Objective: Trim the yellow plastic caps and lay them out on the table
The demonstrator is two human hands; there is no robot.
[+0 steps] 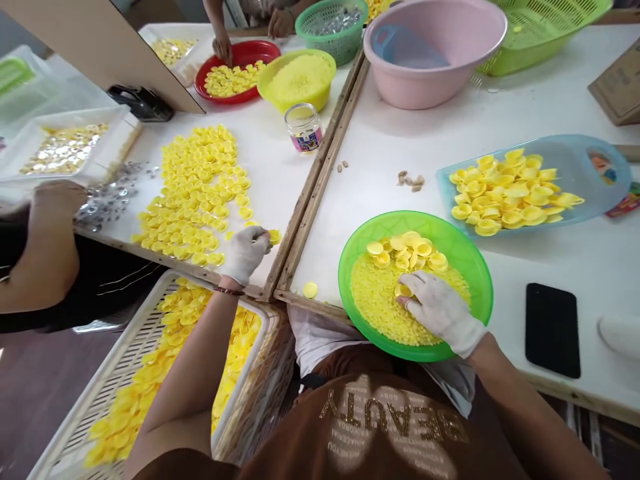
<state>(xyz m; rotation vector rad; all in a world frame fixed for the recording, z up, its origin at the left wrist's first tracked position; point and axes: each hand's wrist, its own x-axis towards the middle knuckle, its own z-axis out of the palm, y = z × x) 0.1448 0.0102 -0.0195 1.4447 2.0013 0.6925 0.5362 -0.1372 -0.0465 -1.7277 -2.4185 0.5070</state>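
Note:
My left hand, in a white glove, pinches a small yellow cup over the white table at the left, beside a spread of yellow cups. My right hand, also gloved, is inside the green bowl, its fingers closed round a yellow cup just above the yellow pellets. Loose yellow cups lie on the pellets at the bowl's far side. More cups sit in the blue scoop tray at the right.
A black phone lies at the right. A crate of yellow pieces stands below the left table edge. A clear jar, pink tub and yellow bowl stand farther back. Other people's hands work at the left and back.

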